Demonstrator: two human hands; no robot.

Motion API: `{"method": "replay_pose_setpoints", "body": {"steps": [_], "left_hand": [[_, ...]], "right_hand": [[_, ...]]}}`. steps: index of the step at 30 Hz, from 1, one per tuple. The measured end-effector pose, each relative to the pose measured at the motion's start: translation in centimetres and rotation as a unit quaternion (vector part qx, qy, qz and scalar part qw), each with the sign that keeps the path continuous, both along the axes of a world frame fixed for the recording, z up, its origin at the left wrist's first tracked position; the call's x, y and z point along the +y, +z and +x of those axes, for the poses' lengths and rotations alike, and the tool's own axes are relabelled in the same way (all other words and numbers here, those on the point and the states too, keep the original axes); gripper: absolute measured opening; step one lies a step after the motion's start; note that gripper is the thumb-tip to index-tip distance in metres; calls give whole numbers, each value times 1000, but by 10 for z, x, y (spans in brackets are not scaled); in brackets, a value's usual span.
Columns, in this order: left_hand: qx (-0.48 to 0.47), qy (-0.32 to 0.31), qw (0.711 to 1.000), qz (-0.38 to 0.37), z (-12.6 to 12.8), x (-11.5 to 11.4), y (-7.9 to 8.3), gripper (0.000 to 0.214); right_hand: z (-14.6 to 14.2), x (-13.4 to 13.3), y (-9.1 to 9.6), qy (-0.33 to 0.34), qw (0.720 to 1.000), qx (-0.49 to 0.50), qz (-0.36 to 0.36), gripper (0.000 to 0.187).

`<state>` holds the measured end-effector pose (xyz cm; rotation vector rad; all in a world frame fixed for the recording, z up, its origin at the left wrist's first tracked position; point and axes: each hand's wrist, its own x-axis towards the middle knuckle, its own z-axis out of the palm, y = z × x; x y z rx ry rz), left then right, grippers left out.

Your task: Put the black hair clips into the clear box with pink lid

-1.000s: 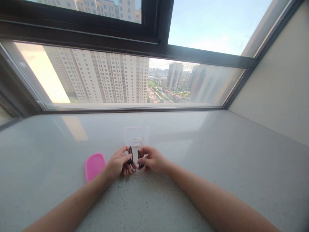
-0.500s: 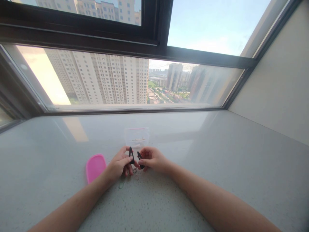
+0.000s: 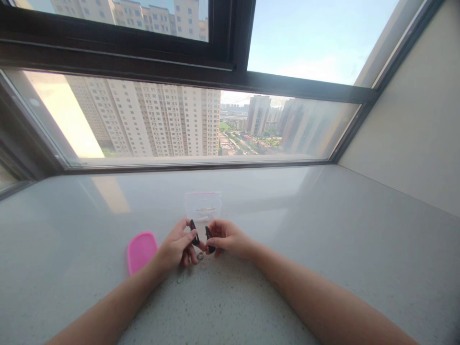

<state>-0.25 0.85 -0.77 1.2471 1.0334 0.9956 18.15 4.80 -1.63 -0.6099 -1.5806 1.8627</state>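
My left hand pinches a small black hair clip upright between thumb and fingers. My right hand pinches a second black hair clip the same way, a finger's width to the right of the first. Both hands hover just above the pale speckled sill. Right behind the clips lies a small clear zip bag with a thin pin inside. A few small elastic rings lie on the sill under my hands.
A pink oval lid or case lies left of my left hand. The window glass with its dark frame closes the far edge. A beige wall rises on the right.
Both clips have tipped slightly and stayed close together; my hands shifted a little. The view has drifted slightly.
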Motion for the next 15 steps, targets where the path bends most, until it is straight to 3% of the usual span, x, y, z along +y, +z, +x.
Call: {"method": "replay_pose_setpoints", "body": {"steps": [15], "left_hand": [[18, -23, 999, 13, 0, -1, 0, 30]], "right_hand": [[-5, -5, 1, -73, 996, -21, 51, 33]]}}
